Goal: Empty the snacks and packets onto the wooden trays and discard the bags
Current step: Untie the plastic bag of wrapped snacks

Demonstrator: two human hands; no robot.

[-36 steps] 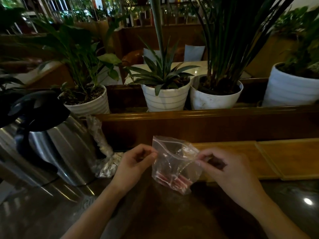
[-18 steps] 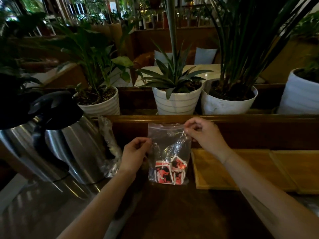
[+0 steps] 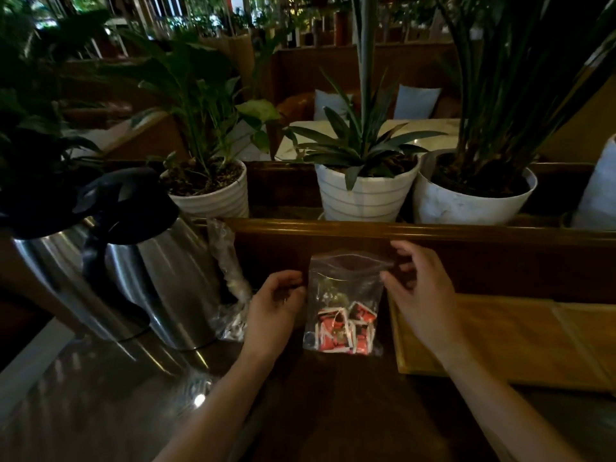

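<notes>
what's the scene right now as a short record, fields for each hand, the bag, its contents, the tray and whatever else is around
left hand: pinching the left edge of the zip bag
right hand: fingers on the bag's upper right corner
zip bag: clear, upright, mouth looks open
packets: red and white, piled at the bag's bottom
wooden tray: right of the bag, nothing on the visible part
second clear bag: crumpled, leaning by the kettle
steel kettle: left, black lid
potted plants: on the ledge behind
</notes>
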